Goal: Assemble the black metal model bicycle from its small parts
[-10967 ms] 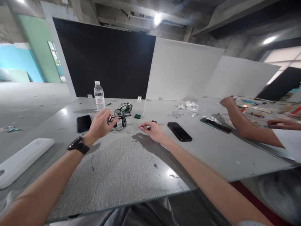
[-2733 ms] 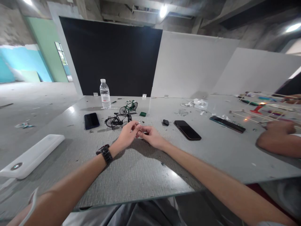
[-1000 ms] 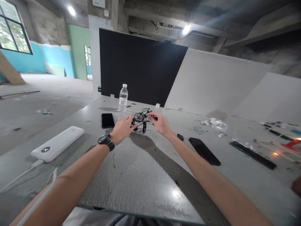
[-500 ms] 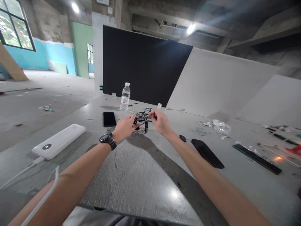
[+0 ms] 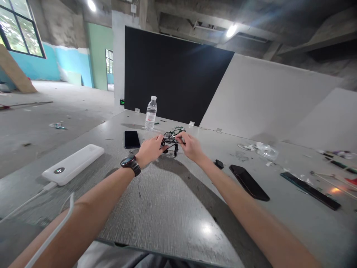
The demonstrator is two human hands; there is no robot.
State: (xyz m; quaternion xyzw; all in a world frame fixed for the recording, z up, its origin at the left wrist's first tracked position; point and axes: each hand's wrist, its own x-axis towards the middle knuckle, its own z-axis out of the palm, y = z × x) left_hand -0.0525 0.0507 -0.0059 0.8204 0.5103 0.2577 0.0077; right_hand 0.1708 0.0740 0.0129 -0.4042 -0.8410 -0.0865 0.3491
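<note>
A green model bicycle (image 5: 177,130) stands on the table beyond my hands, one spoked wheel showing. Just in front of it is a small black wheeled model (image 5: 176,149), partly hidden by my fingers; I cannot tell whether it is a second bicycle. My left hand (image 5: 151,149) is closed on its left side, thumb in front and fingers behind. At the upper right side of the model, my right hand (image 5: 191,147) is closed in a pinch. Whatever lies between those fingertips is too small to name.
A water bottle (image 5: 151,113) and a phone (image 5: 131,139) stand to the left, with a white power bank (image 5: 74,163) and its cable nearer. Right are a small black block (image 5: 219,163), another phone (image 5: 249,182), a long black bar (image 5: 310,190) and clear plastic packaging (image 5: 266,150).
The whole view has shifted slightly, so everything sits a little further right. My left hand keeps its hold on the black model; my right hand stays pinched beside it.
</note>
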